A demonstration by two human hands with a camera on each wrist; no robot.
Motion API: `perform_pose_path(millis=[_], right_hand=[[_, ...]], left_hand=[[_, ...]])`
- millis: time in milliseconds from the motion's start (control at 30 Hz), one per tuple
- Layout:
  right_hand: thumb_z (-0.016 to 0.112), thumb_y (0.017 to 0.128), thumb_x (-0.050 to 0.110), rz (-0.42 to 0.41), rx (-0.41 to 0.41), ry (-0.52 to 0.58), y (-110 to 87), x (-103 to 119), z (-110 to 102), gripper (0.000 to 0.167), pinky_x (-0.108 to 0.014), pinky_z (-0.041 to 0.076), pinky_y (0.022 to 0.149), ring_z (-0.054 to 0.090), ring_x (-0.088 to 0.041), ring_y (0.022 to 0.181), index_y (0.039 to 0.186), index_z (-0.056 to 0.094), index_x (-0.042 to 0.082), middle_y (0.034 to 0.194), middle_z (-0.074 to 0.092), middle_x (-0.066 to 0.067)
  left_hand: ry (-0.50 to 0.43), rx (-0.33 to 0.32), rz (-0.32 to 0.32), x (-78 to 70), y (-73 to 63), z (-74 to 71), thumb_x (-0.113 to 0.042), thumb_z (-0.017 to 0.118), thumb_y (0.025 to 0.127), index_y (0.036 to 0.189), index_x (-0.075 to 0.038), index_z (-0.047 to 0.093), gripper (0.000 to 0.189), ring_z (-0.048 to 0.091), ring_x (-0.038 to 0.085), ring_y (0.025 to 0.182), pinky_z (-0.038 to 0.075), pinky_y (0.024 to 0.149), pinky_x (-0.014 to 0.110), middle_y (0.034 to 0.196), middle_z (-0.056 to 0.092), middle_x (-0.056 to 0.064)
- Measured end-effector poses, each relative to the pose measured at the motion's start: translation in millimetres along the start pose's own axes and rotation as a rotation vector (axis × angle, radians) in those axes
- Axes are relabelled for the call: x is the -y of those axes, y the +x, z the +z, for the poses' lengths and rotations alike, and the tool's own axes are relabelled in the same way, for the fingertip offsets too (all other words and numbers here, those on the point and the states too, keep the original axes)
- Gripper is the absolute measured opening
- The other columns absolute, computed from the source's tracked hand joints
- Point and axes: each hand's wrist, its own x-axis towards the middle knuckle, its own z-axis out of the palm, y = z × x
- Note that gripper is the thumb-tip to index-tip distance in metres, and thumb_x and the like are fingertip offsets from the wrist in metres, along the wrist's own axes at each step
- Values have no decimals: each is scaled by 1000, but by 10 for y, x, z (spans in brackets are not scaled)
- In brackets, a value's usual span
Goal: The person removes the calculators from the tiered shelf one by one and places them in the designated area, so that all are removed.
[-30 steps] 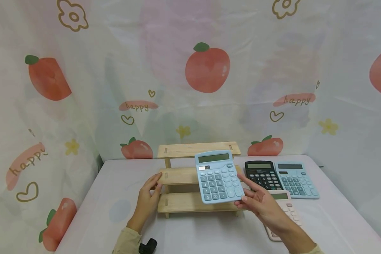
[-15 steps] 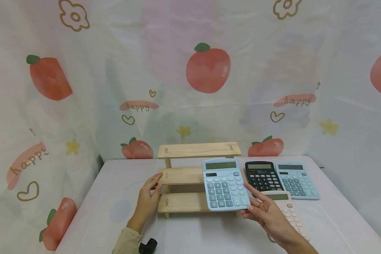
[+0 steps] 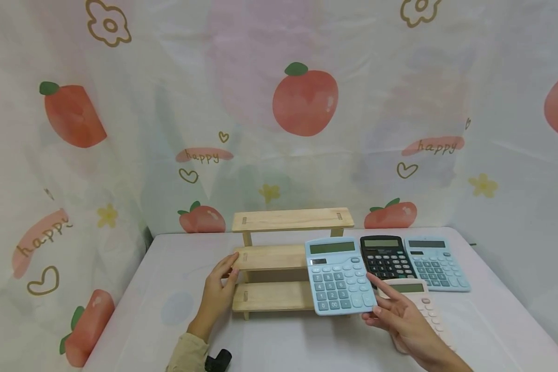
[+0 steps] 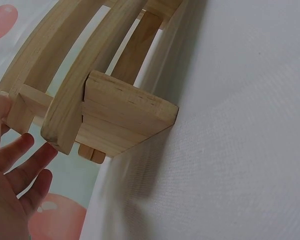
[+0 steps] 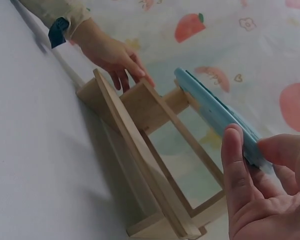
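Observation:
A light blue calculator (image 3: 339, 276), its screen and keys toward me, is held up in front of the right part of a three-tier wooden shelf (image 3: 272, 297). My right hand (image 3: 402, 315) pinches its lower right edge between thumb and fingers; the right wrist view shows the calculator (image 5: 210, 107) edge-on and tilted. My left hand (image 3: 216, 292) touches the left end of the middle board. Seen from the left wrist, its fingers (image 4: 32, 167) are spread and relaxed beside the wooden boards (image 4: 130, 105).
Right of the shelf lie a black calculator (image 3: 388, 258) and another blue calculator (image 3: 439, 266) side by side. A pale pink calculator (image 3: 406, 287) lies nearer, partly behind my right hand. A white cloth (image 3: 279, 346) covers the table; a printed backdrop (image 3: 344, 170) stands around it.
The light blue calculator has moved right and down with my right hand, showing more of the shelf's boards. My left hand has stayed at the shelf.

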Motion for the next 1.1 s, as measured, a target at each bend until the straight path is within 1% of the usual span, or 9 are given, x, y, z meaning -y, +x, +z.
perform_pose_path(millis=[167,333,433,500,567,667,833,1000,1100], right_hand=[[48,106,5,51,-12,-4,-49,5,-79,79,-28,57,95,71,-12,106,164,-4,16,131,63,14],[48,106,7,94,-37,0,-88,-12,-144,80,-26,57,95,72,-12,103,164,-5,21,126,65,13],[48,107,8,102,-52,-5,-116,-38,-179,74,-26,58,93,73,-12,102,162,10,39,124,67,14],[47,107,7,95,-48,-2,-135,-60,-206,67,-25,58,92,73,-12,101,153,25,50,123,68,14],[45,107,6,69,-29,15,-154,-80,-235,62,-26,58,92,73,-13,101,144,36,54,124,68,13],[42,108,3,31,9,65,-182,-107,-282,61,-27,58,93,73,-14,103,138,42,56,126,66,13],[38,109,2,-8,55,136,-234,-133,-366,61,-28,58,93,73,-15,103,138,45,55,131,66,18],[32,108,-3,-76,115,179,-272,-163,-442,65,-29,58,93,72,-15,108,143,45,50,137,63,18],[31,109,-3,-83,131,201,-285,-172,-487,64,-28,58,94,71,-15,111,144,46,49,137,63,17]], left_hand=[[8,-10,11,2,4,9,-16,60,102,140,-6,60,39,69,27,107,58,86,35,141,61,20],[2,0,-9,1,5,10,-16,60,102,141,-7,60,40,68,27,107,58,87,35,141,60,21],[-2,5,-20,-5,2,9,-16,59,102,141,-7,60,39,68,27,107,58,88,36,142,59,21],[-2,5,-24,-5,-2,9,-15,59,102,141,-7,60,39,68,28,108,58,88,35,142,59,23],[1,-3,-14,-5,-8,12,-14,60,102,140,-5,60,39,68,29,107,58,87,34,141,59,24],[9,-11,-9,-1,-18,16,-13,60,102,140,-5,60,39,68,31,108,58,86,33,141,60,24],[12,-6,-18,0,-25,16,-14,60,102,140,-6,60,39,68,30,108,58,87,34,141,60,22],[5,-1,-21,-9,-13,7,-15,60,102,140,-7,61,39,68,29,109,58,88,35,142,60,20],[-2,3,-36,-19,-5,0,-15,60,102,140,-8,61,39,68,27,110,57,89,36,142,60,19]])
